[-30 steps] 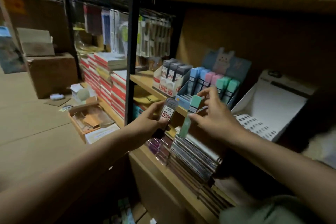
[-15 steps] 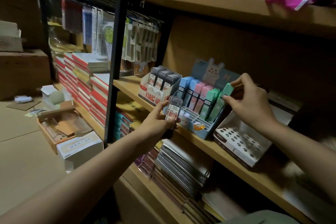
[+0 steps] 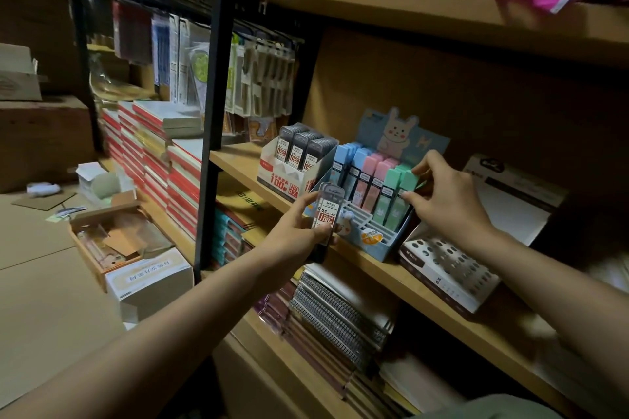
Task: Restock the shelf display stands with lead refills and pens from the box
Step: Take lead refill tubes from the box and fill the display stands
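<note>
Green refill case (image 3: 405,196): upright at the right end of the back row in the blue display stand (image 3: 381,241), just beside a second green case; its top is pinched by the right hand.
Right hand (image 3: 442,194): fingers curled, thumb on the near face and fingertips over the top edge of the green refill case.
Blue display stand: stands on the middle shelf (image 3: 408,279), with a rabbit header card (image 3: 396,133) rising behind; the back row reads blue, blue, pink, pink, green, green from left to right; the white front slots (image 3: 371,224) show no cases.
Clear refill cases (image 3: 326,209): a small stack with red-and-white labels marked 0.7, held upright in front of the stand's left corner.
Left hand (image 3: 299,228): curled round the lower half of the clear refill cases, thumb on the near face.
White display stand (image 3: 286,170): just left of the blue stand, touching or nearly so; it carries three rows of dark refill cases (image 3: 303,144).
Perforated white stand (image 3: 449,269): on the same shelf, just right of the blue stand, its holes unfilled.
Lower shelf: spiral notebooks (image 3: 333,313) stacked on edge.
Floor at left: an open cardboard box (image 3: 112,238) with a white carton (image 3: 153,279) beside it.
</note>
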### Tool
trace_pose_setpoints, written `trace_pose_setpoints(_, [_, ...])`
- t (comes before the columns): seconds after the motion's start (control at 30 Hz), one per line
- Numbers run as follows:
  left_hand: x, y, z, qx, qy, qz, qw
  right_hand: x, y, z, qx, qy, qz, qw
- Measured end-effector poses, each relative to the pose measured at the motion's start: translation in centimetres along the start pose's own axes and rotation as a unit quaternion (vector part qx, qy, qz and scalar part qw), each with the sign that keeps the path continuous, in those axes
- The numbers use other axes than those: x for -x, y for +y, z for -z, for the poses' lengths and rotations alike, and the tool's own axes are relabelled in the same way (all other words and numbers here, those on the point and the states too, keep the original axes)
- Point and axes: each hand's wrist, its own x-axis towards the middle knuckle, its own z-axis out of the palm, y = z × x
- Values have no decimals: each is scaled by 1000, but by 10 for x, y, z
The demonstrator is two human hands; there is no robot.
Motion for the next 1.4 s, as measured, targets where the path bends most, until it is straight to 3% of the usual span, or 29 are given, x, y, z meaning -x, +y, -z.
trace_pose_setpoints(0.17, [-3, -4, 0, -30, 30, -5, 999, 1, -1, -4, 39, 19, -8, 999])
trace_pose_setpoints(0.4, [3, 4, -2, -30, -3, -34, 999, 2, -2, -1, 72, 27, -38, 996])
trace_pose_setpoints(0.53, [7, 6, 2, -65, -12, -40, 997, 1, -17, 4, -12, 54, -28, 998])
trace_pose_setpoints(0.73, [6, 14, 12, -137, -10, -55, 989, -7, -68, -22, -89, -179, 19, 980])
trace_pose_setpoints(0.83, [4, 20, 18, -157, -3, -64, 986, -20, -83, -31, -150, -204, 18, 967])
trace_pose_setpoints(1.07, [-11, 32, 46, -134, 26, -64, 989, -63, -104, -44, -154, -250, 23, 956])
trace_pose_setpoints(1.13, [-19, 32, 55, -150, 78, -83, 982, -83, -112, -44, -143, -233, 28, 962])
trace_pose_setpoints(1.23, [-33, 29, 70, -272, 177, -114, 939, -116, -121, -43, -113, -153, 28, 981])
trace_pose_setpoints(1.4, [-47, 23, 75, -389, 173, -147, 893, -145, -123, -63, -44, -70, 32, 996])
